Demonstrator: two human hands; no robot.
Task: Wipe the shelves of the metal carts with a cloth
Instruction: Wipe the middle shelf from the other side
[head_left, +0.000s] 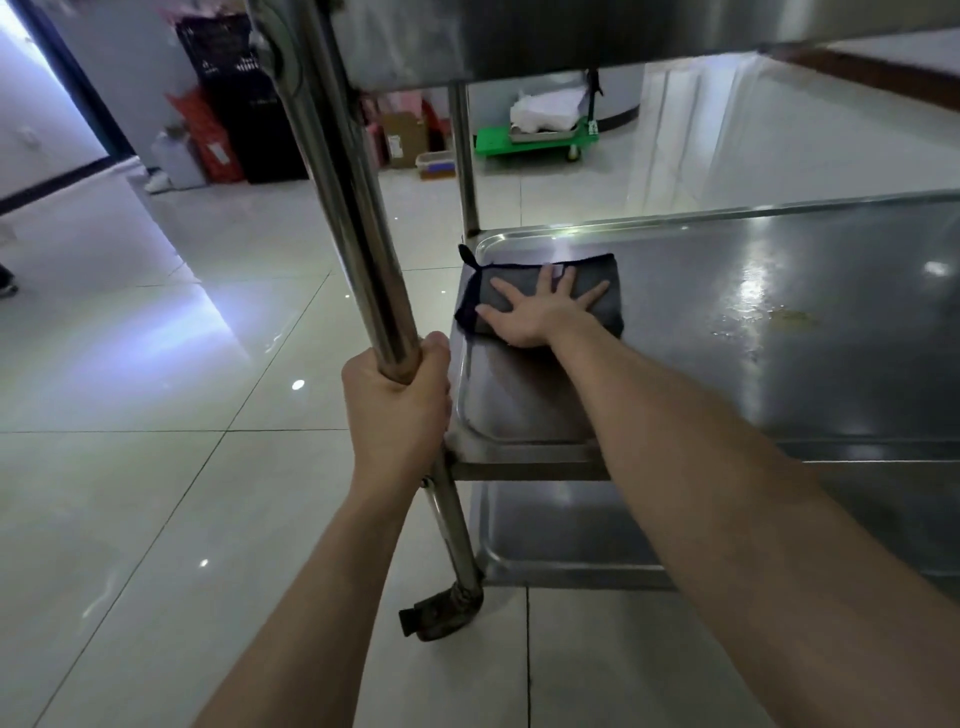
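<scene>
A person's right hand (540, 312), fingers spread flat, presses a grey cloth (597, 271) onto the cart's middle shelf (779, 384) just beyond the upright post (343, 208); the left hand (397, 410) curls its fingers round that post; smears (789, 317) farther from the post suggest much wiping remains; the lower shelf (561, 540) likely waits.

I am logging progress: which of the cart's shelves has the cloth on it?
The middle shelf: the right hand presses the grey cloth flat near its left end. The bottom shelf shows no cloth; the top shelf is seen only from below.
</scene>
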